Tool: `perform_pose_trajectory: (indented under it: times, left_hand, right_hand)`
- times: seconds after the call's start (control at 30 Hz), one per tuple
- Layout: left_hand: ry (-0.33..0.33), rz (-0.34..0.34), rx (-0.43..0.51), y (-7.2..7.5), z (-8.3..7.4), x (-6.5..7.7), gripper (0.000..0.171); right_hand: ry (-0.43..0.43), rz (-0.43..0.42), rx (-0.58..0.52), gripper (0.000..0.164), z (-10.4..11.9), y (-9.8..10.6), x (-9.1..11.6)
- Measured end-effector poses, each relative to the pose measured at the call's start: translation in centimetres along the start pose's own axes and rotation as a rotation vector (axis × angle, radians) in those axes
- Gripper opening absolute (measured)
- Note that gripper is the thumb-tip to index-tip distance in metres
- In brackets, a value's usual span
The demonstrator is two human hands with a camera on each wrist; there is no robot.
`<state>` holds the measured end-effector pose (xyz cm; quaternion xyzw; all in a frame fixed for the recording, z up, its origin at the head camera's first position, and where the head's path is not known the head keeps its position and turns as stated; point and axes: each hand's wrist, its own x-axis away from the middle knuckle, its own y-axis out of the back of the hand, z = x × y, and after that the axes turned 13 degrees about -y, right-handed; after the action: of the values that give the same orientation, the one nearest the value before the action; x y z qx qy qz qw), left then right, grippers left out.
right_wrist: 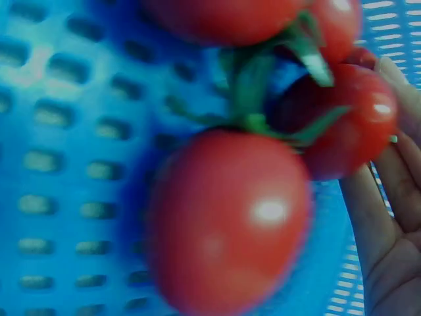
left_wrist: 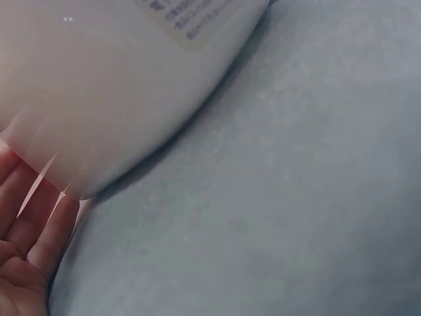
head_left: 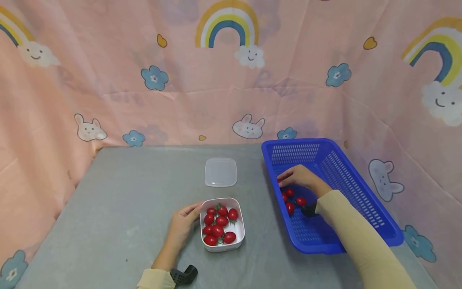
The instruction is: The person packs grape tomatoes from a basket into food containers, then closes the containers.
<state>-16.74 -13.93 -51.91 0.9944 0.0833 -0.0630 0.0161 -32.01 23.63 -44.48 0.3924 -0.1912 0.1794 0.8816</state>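
Straight fingers of my left hand (head_left: 182, 224) rest against the left side of a white square container (head_left: 234, 241). Inside it lie several cherry tomatoes (head_left: 221, 221), some with green stems. The left wrist view shows the fingers (left_wrist: 56, 234) against the container's pale wall, with printed text higher up. My right hand (head_left: 301, 176) reaches into the blue basket (head_left: 346, 160) by its left wall, pinching a cherry tomato (head_left: 279, 182) mostly hidden by the fingers. Several more tomatoes (head_left: 290, 208) lie below that hand; a large one (right_wrist: 230, 224) fills the right wrist view.
A translucent lid (head_left: 221, 172) lies flat on the grey table (head_left: 126, 200) behind the container. The basket's slotted walls stand up around my right hand. A pink patterned curtain (head_left: 202, 104) hangs along the table's back and sides.
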Motion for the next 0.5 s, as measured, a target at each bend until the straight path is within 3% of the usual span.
perform_pose_trajectory:
  times: [0.2,0.33,0.5]
  left_hand:
    - [-0.01,-0.002,0.01,-0.2,0.0,-0.3,0.03]
    - [-0.023,0.0,0.01,-0.2,0.0,-0.3,0.03]
    - [-0.023,-0.006,0.016,0.0,0.1,-0.1,0.029]
  right_hand:
    - [-0.064,-0.093,-0.048,0.05,1.0,1.7,1.5]
    - [-0.138,-0.13,-0.14,0.058,1.7,2.5,2.6]
    - [-0.154,-0.173,-0.257,0.061,2.8,2.7,3.5]
